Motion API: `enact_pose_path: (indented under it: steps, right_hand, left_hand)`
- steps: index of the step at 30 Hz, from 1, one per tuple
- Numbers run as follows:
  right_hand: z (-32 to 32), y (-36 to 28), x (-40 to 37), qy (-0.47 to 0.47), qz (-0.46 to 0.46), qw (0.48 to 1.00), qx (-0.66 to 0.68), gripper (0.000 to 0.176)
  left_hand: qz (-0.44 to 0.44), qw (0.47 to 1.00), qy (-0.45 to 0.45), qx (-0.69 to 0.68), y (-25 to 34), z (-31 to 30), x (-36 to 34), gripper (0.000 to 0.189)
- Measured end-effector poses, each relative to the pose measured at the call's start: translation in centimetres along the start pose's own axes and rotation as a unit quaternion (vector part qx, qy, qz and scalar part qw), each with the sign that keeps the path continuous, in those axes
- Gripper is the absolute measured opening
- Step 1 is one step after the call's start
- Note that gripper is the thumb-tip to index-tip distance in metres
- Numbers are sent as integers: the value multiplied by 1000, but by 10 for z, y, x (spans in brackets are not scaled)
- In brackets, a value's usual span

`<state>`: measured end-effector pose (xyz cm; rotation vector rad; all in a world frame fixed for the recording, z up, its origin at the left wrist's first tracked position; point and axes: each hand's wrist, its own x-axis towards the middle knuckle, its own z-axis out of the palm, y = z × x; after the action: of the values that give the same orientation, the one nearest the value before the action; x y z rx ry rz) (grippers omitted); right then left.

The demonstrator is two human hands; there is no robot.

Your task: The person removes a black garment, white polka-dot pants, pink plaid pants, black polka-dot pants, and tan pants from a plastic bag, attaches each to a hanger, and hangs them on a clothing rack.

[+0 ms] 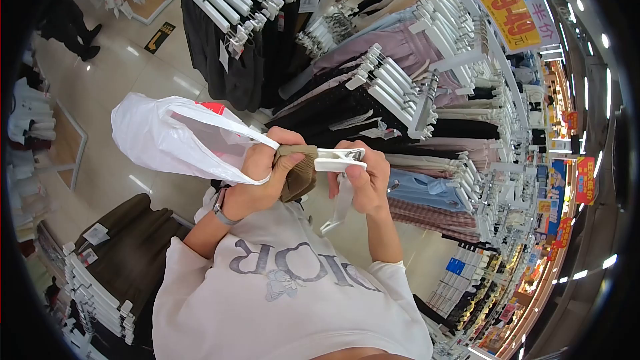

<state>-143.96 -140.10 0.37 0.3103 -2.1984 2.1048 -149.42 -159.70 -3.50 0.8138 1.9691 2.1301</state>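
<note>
My left hand (pixel 272 165) is closed around the gathered waistband of a brown garment (pixel 301 177), with the thumb pressed on top. A white plastic bag (pixel 150 137) hangs by its handle loop over that same hand and carries a red mark. At the garment's right edge, my right hand (pixel 368 175) pinches a white clip hanger (pixel 339 160) between thumb and fingers. The clip's jaw lies right at the brown cloth, and another white part of the hanger dangles below. Both hands are held out before my white printed shirt.
Ahead stands a rack of trousers (pixel 427 47) on white clip hangers, running off to the right. Dark trousers (pixel 223 60) hang at the front left. A brown skirt (pixel 133 240) hangs behind left. A yellow price sign (pixel 507 3) juts out top right. A person's legs (pixel 77 27) show far left.
</note>
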Motion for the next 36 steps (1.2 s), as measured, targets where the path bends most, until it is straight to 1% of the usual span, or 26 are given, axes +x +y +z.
enact_pose_path:
  steps: [1, 4, 7, 11, 14, 17, 20, 22, 23, 25, 26, 28, 29, 31, 32, 35, 36]
  right_hand:
    - [2, -1, 0, 7, -1, 1000, -14, 33]
    - [2, 3, -2, 26, -31, 997, -72, 45]
    - [1, 3, -3, 26, -43, 993, -104, 42]
    - [5, 4, -3, 22, -41, 995, -85, 40]
    - [8, 5, -3, 23, -25, 998, -56, 43]
    - [9, 10, -5, 27, -20, 999, -41, 47]
    - [10, 12, -7, 30, -18, 999, -41, 50]
    - [9, 17, -9, 30, -24, 998, -43, 51]
    - [10, 18, -9, 40, -25, 999, -16, 46]
    - [13, 22, -9, 59, -27, 997, 37, 37]
    - [11, 24, -9, 60, -40, 997, 8, 35]
    - [8, 29, -6, 60, -67, 995, -51, 32]
    - [1, 26, -2, 22, -96, 987, -127, 30]
    - [-22, 12, 4, -51, -150, 948, -275, 28]
    - [-27, -5, 4, -81, -99, 935, -330, 28]
    - [-29, -29, 10, -151, -124, 903, -383, 28]
    - [-29, -31, 11, -163, -124, 902, -379, 29]
  left_hand:
    - [-5, 1000, -3, -8, -2, -1, -1, 12]
    - [1, 999, -8, -35, -10, 0, -2, 11]
    - [12, 999, -24, -36, -4, -2, 0, 11]
    - [16, 998, -35, -55, -5, -3, 0, 11]
    - [18, 997, -21, -72, -10, 0, -1, 11]
    - [43, 998, -41, -31, -14, -4, 0, 13]
    - [40, 999, -14, 28, -2, -5, 0, 15]
    - [61, 994, -14, 85, 2, -6, -1, 16]
    - [72, 991, -13, 113, 3, -6, -1, 16]
    - [68, 990, -11, 120, 12, -6, 3, 18]
    - [67, 990, -10, 124, 14, -5, 4, 18]
    - [51, 995, -29, 82, 10, -9, 3, 19]
    - [43, 996, -40, 62, 9, -11, 2, 20]
    - [40, 996, -63, 49, 16, -14, 3, 16]
    - [38, 995, -76, 43, 19, -14, 2, 15]
    - [66, 994, -81, 34, 16, -14, -1, 15]
    - [73, 992, -87, 54, 17, -14, -1, 15]
